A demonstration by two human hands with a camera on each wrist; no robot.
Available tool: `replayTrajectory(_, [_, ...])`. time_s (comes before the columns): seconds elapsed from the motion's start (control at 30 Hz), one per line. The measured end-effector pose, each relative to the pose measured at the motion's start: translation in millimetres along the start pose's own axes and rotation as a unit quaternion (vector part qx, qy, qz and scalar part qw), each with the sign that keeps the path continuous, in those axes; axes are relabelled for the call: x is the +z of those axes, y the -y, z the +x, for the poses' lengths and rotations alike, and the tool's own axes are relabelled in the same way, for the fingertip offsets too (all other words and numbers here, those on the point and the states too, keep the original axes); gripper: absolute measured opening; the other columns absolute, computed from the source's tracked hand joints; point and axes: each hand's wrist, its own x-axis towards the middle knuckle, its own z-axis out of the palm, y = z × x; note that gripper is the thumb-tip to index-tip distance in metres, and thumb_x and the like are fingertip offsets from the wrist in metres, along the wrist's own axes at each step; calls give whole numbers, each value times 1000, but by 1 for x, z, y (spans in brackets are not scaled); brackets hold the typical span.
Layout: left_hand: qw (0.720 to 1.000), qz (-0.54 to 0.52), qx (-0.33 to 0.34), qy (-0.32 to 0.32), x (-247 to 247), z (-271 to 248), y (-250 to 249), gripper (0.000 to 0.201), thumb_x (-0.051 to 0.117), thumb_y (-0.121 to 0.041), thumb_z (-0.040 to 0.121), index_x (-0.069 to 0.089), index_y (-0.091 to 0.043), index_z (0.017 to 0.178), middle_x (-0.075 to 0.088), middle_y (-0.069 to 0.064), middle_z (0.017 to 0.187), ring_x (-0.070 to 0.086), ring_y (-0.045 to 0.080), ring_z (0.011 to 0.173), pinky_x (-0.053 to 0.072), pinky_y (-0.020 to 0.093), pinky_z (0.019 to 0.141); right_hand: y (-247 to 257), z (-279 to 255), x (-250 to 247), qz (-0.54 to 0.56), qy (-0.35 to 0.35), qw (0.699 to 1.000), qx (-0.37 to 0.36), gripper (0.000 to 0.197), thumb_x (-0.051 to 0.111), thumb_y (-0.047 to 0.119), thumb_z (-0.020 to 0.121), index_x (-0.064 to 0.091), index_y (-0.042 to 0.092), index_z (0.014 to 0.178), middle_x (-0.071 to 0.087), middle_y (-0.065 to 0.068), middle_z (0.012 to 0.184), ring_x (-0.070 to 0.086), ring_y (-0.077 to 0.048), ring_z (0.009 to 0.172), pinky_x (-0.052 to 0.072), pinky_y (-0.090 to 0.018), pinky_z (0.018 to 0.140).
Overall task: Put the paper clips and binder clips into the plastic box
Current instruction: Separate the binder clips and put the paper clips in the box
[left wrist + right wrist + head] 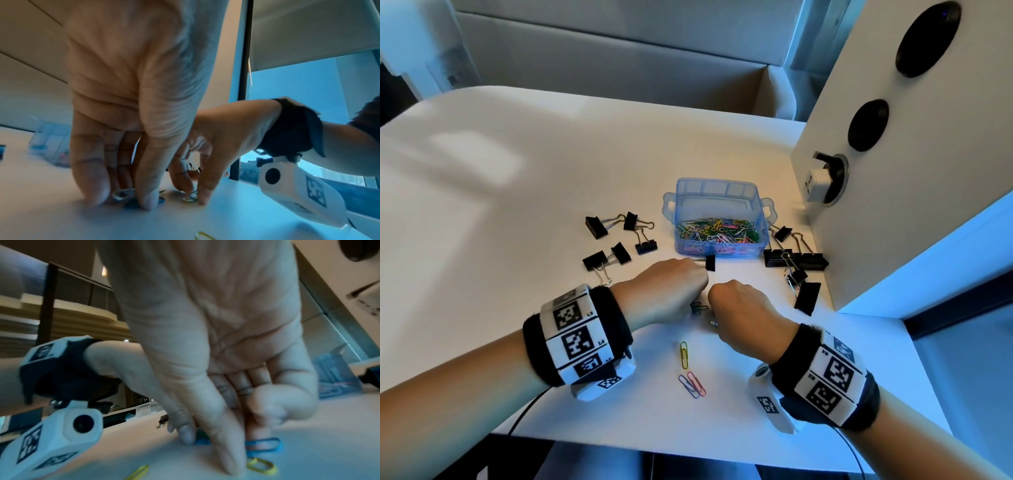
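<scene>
In the head view, a white table (517, 212) fills most of the frame. A clear blue plastic box (717, 219) stands a little right of centre, its floor covered with coloured paper clips (717, 233). Black binder clips (616, 240) lie scattered to its left, more binder clips (796, 260) to its right against a white panel (914, 144), and one small binder clip (709, 262) lies just below the box. Both hands are lowered to the table at the centre, knuckles up: the left hand (671, 287) and the right hand (743, 315), close together, with green clips (698, 307) showing between them. Lower down lie a yellow paper clip (683, 354) and a pink and a purple clip (692, 384), apart from the hands.

In the left wrist view, the left hand's fingers (90, 175) point down onto the tabletop, thumb and fingertips drawn together round silver and blue clips (125, 194). To the right, the right hand (216, 146) pinches at a yellow-green clip (191, 197). The box is a blur at the left edge (49, 146).

In the right wrist view, the right hand's thumb (222, 443) and a fingertip press on the table beside a blue clip (265, 446) and a yellow clip (261, 465); the little finger is curled in. Whether any clip is actually lifted, I cannot tell. The box shows blurred at the right edge (337, 374).
</scene>
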Motion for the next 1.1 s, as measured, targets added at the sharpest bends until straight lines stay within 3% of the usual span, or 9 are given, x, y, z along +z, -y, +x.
replayTrajectory(0.17, [1000, -25, -7, 5, 1, 1, 1, 1, 58, -7, 75, 58, -6, 75, 54, 11, 78, 59, 34, 83, 41, 40, 63, -1, 0, 7, 8, -5, 1000, 19, 41, 47, 2, 86, 20, 17, 59, 60, -21, 98, 58, -40, 90, 30, -33, 63])
replayTrajectory(0.3, [999, -48, -16, 6, 3, 3, 4, 7, 57, -6, 78, 61, -10, 81, 60, 11, 86, 59, 29, 90, 38, 32, 63, -8, 4, 7, 45, 19, 998, 30, 6, 48, 0, 83, 49, 6, 82, 59, -22, 100, 54, -38, 86, 33, -34, 63])
replayTrajectory(0.43, [995, -95, -20, 24, 8, 5, 8, 18, 50, 2, 78, 60, -14, 78, 66, 8, 94, 61, 27, 91, 46, 33, 69, -27, 18, -4, 71, -11, 996, 51, 11, 55, 5, 86, 62, 2, 93, 67, -19, 98, 64, -34, 87, 54, -40, 75])
replayTrajectory(0.53, [995, -97, -11, 23, 9, 5, 9, 17, 50, 3, 80, 61, -9, 79, 66, 7, 91, 62, 28, 89, 42, 28, 66, -46, 42, -28, 85, -86, 989, 86, 15, 50, 0, 89, 64, 4, 91, 68, -14, 91, 65, -28, 81, 56, -40, 74])
replayTrajectory(0.7, [996, -91, 19, 9, 10, 5, 11, 33, 56, -1, 80, 40, -24, 62, 38, -15, 65, 45, 16, 77, 29, 21, 55, -63, 66, -54, 107, -153, 975, 120, 18, 60, 7, 85, 63, 4, 103, 65, -13, 103, 59, -32, 94, 49, -36, 76])
replayTrajectory(0.8, [995, -96, 34, 12, 8, 4, 13, 14, 57, -2, 80, 53, -14, 72, 54, -12, 71, 48, 18, 78, 31, 18, 56, -56, 52, -48, 83, -160, 976, 124, 20, 62, 10, 83, 62, 7, 103, 65, -10, 96, 58, -28, 85, 48, -31, 63])
replayTrajectory(0.9, [992, -120, 25, 15, 4, 3, 18, 12, 56, -3, 79, 66, -3, 85, 71, 5, 91, 58, 18, 82, 46, 28, 68, -40, 24, -27, 89, -102, 988, 77, 26, 66, 19, 84, 62, 12, 108, 67, -8, 103, 62, -25, 91, 51, -33, 73])
replayTrajectory(0.97, [991, -134, 3, -16, -5, 6, 22, 16, 57, -5, 80, 70, -7, 88, 72, 6, 91, 61, 18, 81, 50, 28, 71, -30, 6, -13, 107, -50, 991, 61, 28, 68, 27, 82, 62, 16, 106, 67, -8, 106, 62, -27, 95, 51, -36, 80])
replayTrajectory(1.1, [976, -141, -34, -165, -31, 23, 32, 13, 62, -7, 81, 71, -11, 88, 73, 5, 89, 65, 22, 85, 33, 20, 66, -15, -15, 3, 96, 8, 994, 41, 25, 69, 31, 78, 62, 18, 98, 67, -7, 102, 62, -28, 95, 49, -34, 77])
